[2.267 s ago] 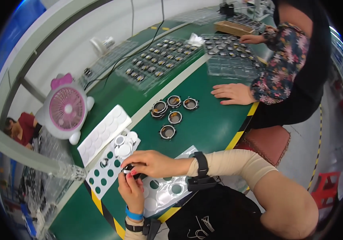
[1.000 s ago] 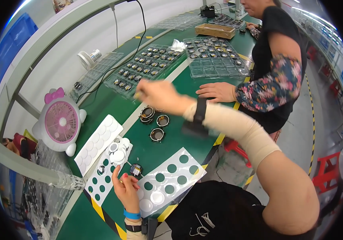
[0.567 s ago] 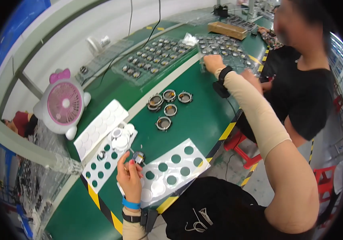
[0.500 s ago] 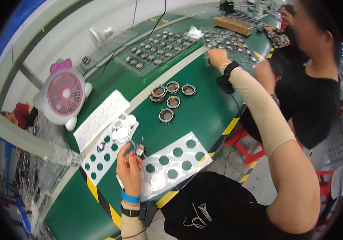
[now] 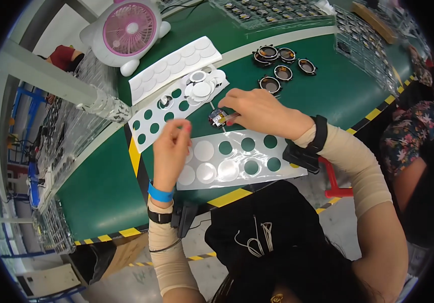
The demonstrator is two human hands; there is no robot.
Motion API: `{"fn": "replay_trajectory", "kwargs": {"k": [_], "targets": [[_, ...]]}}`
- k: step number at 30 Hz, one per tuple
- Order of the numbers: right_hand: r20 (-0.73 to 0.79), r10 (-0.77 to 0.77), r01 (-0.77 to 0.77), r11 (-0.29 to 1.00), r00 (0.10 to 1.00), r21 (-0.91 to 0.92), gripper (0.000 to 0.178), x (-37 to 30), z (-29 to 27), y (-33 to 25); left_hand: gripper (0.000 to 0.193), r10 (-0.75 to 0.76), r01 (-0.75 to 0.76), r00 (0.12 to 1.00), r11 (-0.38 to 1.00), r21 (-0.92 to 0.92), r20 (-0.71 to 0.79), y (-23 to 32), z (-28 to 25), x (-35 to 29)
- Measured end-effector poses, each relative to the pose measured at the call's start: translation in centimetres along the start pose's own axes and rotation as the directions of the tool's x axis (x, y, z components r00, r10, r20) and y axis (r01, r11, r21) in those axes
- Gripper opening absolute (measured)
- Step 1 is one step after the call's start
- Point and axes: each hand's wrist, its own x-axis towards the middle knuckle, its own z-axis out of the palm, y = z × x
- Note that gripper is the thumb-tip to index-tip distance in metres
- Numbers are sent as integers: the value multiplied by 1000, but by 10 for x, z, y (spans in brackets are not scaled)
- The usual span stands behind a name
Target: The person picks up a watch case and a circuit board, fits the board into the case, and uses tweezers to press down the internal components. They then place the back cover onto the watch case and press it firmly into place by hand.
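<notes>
A small round watch module (image 5: 217, 118), dark with a silvery and yellowish face, is over the green bench between my hands. My right hand (image 5: 265, 112) reaches it from the right, thumb and fingers pinched at its right edge. The fingers partly hide the module. To its left, my left hand (image 5: 170, 154) is raised with fingers curled and tips together; whether anything small is between them is hidden. Below the hands lies a clear-glossed sheet with round white stickers and cut-out holes (image 5: 242, 165). Behind the left hand is another white holed sheet (image 5: 148, 132).
Loose white discs (image 5: 201, 90) are piled on the holed sheet. Beyond lies a sheet of round stickers (image 5: 176, 64), near a pink-and-white fan (image 5: 130, 31). Several watch cases (image 5: 269, 86) sit farther right. Clear trays of parts (image 5: 267, 14) line the back; another person's patterned sleeve (image 5: 411, 134) is at right.
My right hand has come back from the parts tray at the far right to the watch module. My left hand has drawn slightly away from the module. The view has also shifted.
</notes>
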Motion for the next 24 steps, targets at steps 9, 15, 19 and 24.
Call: {"fn": "replay_trajectory", "kwargs": {"k": [9,15,19,24], "targets": [[-249,154,-173,983,956,-54,22,-8,-33,36,13,67,-125,980,940,316,190,24,-6,-25],[-194,222,-231,973,956,-26,16,-49,-36,62,13,63,-125,940,978,165,335,34,15,-10],[-196,230,-257,958,953,-129,15,-55,-25,55,16,33,-74,908,994,83,417,44,31,6],[-372,152,-175,984,916,-29,16,-41,-29,49,33,-51,183,884,953,-243,465,44,39,21]]}}
